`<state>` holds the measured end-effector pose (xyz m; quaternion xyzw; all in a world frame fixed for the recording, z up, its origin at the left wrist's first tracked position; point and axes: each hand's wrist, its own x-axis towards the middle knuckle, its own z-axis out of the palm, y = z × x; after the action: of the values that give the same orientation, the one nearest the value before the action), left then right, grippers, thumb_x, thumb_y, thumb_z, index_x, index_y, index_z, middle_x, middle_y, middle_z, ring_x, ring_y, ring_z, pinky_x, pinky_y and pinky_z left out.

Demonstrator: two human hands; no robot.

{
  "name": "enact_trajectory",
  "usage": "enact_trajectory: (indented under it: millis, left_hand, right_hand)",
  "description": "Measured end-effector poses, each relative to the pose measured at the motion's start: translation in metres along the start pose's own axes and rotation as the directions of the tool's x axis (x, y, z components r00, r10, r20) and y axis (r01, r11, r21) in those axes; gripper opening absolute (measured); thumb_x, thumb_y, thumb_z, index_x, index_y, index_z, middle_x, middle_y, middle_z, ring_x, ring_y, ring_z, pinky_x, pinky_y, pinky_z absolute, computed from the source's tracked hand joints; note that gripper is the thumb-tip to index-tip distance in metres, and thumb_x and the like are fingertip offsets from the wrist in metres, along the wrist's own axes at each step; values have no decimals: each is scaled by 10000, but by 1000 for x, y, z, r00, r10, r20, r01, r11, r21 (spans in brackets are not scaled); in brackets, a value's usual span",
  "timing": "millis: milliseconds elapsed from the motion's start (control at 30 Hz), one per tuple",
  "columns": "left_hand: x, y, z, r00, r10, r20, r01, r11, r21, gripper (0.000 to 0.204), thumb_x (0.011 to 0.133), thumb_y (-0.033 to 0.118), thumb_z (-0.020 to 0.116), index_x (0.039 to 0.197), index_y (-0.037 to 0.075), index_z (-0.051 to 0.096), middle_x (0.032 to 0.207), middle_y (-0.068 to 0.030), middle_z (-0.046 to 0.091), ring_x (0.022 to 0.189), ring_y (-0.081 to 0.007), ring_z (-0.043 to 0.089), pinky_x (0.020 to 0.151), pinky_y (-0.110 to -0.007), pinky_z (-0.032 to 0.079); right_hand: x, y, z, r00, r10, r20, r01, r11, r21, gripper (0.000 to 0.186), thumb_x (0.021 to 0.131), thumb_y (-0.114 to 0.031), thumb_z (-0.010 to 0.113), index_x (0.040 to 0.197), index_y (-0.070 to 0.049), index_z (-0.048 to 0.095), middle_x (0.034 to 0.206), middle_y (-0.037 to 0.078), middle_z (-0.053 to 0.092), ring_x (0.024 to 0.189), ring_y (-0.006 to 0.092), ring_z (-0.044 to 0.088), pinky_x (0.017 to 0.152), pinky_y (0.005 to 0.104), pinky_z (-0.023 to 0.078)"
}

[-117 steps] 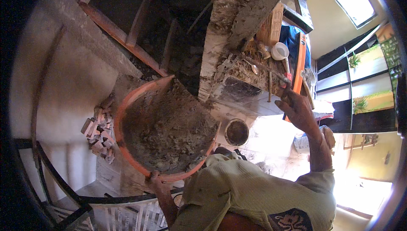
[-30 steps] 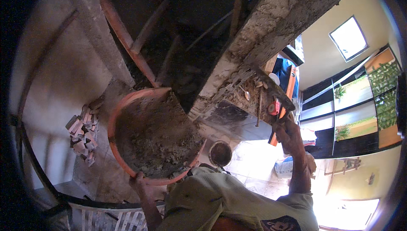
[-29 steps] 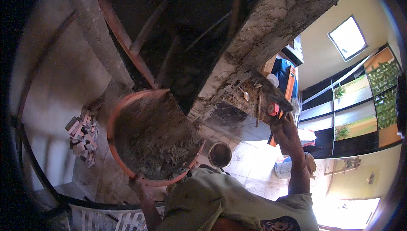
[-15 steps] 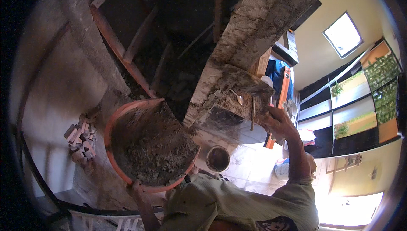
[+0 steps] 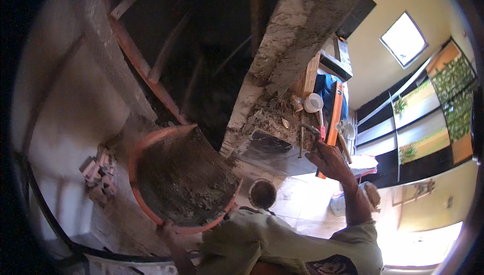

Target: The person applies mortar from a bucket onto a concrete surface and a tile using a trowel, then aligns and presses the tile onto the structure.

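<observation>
My left hand [image 5: 165, 233] is in shadow, closed on the near rim of an orange tub [image 5: 135, 179] with grey mortar [image 5: 196, 189] inside. On the right, my right hand [image 5: 330, 160] is closed around a trowel's handle, beside the mortar-smeared ledge. The trowel's dark shank [image 5: 310, 130] points left from the hand; its blade is hard to make out against the mortar. A small spoon-like piece [image 5: 286, 123] and a thin rod [image 5: 301, 141] lie on the ledge by my fingers. An orange spirit level [image 5: 335, 124] is just beyond the hand.
A rough concrete beam [image 5: 297, 28] runs from the ledge to the top. Beside the level are a white cup [image 5: 313, 102] and a wooden block [image 5: 310, 76]. A round bucket [image 5: 262, 193] stands below the ledge. Broken bricks [image 5: 99, 173] are heaped at the left wall.
My right hand has lowered slightly, and the broad mortar-covered blade seen over the ledge no longer shows flat. The white cup is now uncovered. My left hand stays at the tub's rim.
</observation>
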<state>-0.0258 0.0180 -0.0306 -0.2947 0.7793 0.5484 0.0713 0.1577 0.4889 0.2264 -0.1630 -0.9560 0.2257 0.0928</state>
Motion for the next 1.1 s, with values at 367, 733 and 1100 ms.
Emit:
enact_trajectory:
  millis: [367, 733, 1100]
  left_hand:
    - [83, 140, 34, 845, 466, 263, -490, 871, 31, 158, 701, 43, 583, 672, 13, 430, 570, -18, 393, 483, -148, 399, 466, -299, 339]
    - [64, 212, 74, 638, 720, 273, -717, 685, -130, 160, 699, 43, 583, 670, 16, 428, 572, -14, 393, 491, -147, 407, 461, -306, 341]
    - [23, 168, 68, 581, 780, 232, -764, 621, -174, 161, 697, 43, 582, 668, 19, 426, 574, -10, 394, 499, -146, 415, 457, -313, 342]
  right_hand:
    - [7, -13, -65, 985, 169, 28, -171, 984, 47, 314, 887, -291, 591, 960, 9, 535, 745, 165, 564, 707, 310, 571, 649, 415, 432]
    - [-5, 20, 13, 990, -109, -93, 101, 991, -90, 284, 878, -208, 545, 1022, 26, 473, 761, 239, 567, 783, 403, 594, 676, 468, 456]
    - [-1, 3, -22, 977, -46, -210, 56, 998, 39, 303, 834, -258, 604, 921, 9, 491, 806, 232, 578, 764, 441, 567, 652, 505, 430]
